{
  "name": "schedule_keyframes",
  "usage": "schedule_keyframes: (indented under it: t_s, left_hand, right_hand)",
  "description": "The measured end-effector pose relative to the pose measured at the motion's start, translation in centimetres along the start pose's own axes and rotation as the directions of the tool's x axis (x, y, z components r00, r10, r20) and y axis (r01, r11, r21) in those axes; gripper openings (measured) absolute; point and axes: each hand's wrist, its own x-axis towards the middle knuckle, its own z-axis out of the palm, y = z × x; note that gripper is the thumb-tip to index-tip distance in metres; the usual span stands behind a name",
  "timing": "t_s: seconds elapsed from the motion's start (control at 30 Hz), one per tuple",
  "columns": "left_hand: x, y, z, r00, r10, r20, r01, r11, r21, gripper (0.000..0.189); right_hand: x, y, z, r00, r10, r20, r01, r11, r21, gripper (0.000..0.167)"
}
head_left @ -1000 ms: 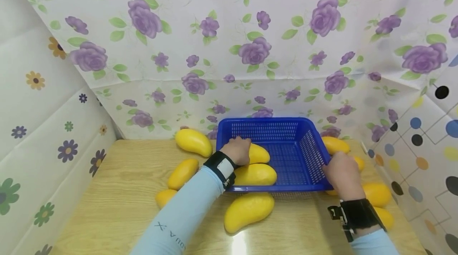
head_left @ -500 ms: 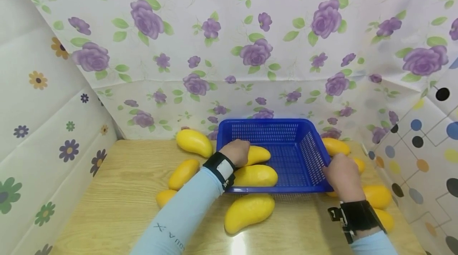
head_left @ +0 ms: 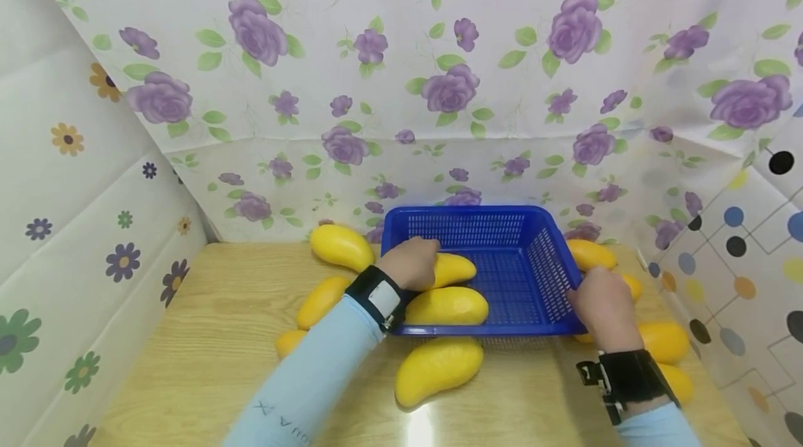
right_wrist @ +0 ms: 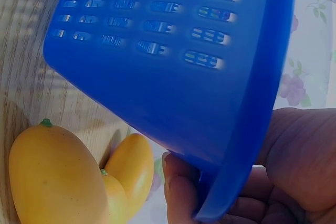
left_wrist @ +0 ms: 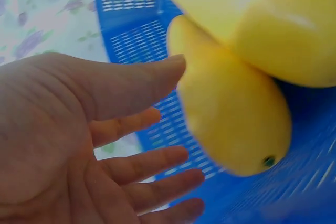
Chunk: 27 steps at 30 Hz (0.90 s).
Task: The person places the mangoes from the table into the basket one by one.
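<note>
A blue plastic basket with slotted walls stands against the back of the table. Two yellow mangoes lie in its left part: a farther mango and a nearer mango. My left hand is over the basket's left side. In the left wrist view its fingers are spread and fairly straight, and the thumb tip overlaps the edge of one mango; whether it touches cannot be told. My right hand grips the basket's right rim, its fingers curled around the edge in the right wrist view.
One mango lies in front of the basket. Several more, including a mango, lie left of it. On the right are others, such as a mango. A flowered cloth rises behind the wooden table.
My left hand has shifted slightly left, and more of the nearer mango shows. The right hand keeps its hold on the basket rim, and the basket stays in place.
</note>
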Motion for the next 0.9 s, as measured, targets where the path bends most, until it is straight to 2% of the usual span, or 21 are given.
schedule_keyframes:
  t_s: [0.1, 0.2, 0.33, 0.47, 0.6, 0.67, 0.9]
  left_hand:
    - [-0.9, -0.6, -1.1, 0.997, 0.021, -0.068, -0.024, 0.999, -0.047, 0.057]
    - [-2.2, -1.7, -2.4, 0.984, 0.029, -0.173, -0.043, 0.996, -0.081, 0.060]
    - [-4.3, -3.6, -4.1, 0.951, -0.018, -0.310, -0.021, 0.992, -0.121, 0.061]
    - [-6.1, -5.6, -5.2, 0.919, -0.103, -0.380, 0.031, 0.981, -0.193, 0.063]
    - [-7.6, -7.3, -5.3, 0.900, -0.181, -0.396, 0.088, 0.966, -0.242, 0.065]
    - [-8.1, -8.2, -4.9, 0.899, -0.210, -0.383, 0.116, 0.960, -0.255, 0.069]
    - [-9.1, -11.0, -1.8, 0.898, -0.323, -0.300, 0.248, 0.933, -0.260, 0.075]
  right_hand:
    - [0.0, 0.0, 0.1, 1.000, -0.006, -0.001, 0.006, 1.000, 0.000, 0.036]
    - [0.1, -0.1, 0.2, 1.000, -0.014, -0.016, 0.014, 1.000, -0.006, 0.036]
    - [0.1, 0.0, 0.1, 0.999, -0.018, -0.026, 0.018, 1.000, -0.011, 0.037]
    - [0.1, 0.1, 0.1, 0.999, -0.016, -0.031, 0.016, 1.000, -0.008, 0.037]
    - [0.1, 0.2, 0.1, 1.000, -0.009, -0.029, 0.009, 1.000, -0.007, 0.038]
    - [0.1, 0.1, 0.0, 1.000, -0.008, -0.029, 0.007, 1.000, -0.009, 0.038]
    - [0.0, -0.1, 0.0, 1.000, 0.002, -0.015, -0.002, 1.000, -0.005, 0.039]
